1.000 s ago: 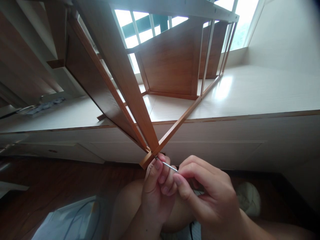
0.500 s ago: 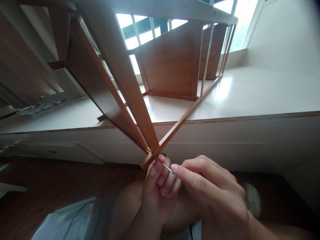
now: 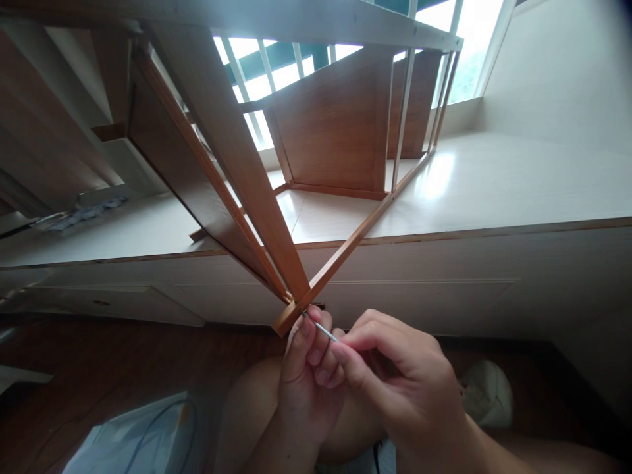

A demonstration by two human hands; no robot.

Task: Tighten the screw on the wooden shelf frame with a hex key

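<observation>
Metal, slim and straight: in the head view, the rod (image 3: 323,330) sits low centre, just right of the near end of the wooden rail (image 3: 348,250). Long axis goes from the rail, far left, to the right hand (image 3: 407,375), near right. Rail goes near left to far right, so rod and rail stand steeply crosswise. That's the relation that matters: rod line vs rail side.

Left hand (image 3: 311,382) is nearer the rail: narrow, fingers curled, thumb and forefinger pinched on the rod's far-left end, right at the wood. Can't tell if it grips the rail too. Right hand has the near-right end in a thumb-and-finger pinch, other fingers folded; it's apart from the rail, with the rod lying far left of it. Whether the rod's tip is seated in the rail: hidden by left fingertips, can't tell.

Rail's near end overhangs the pale counter (image 3: 523,184); wide plank (image 3: 259,191) meets it there, dark panel (image 3: 182,148) beyond on the left.
</observation>
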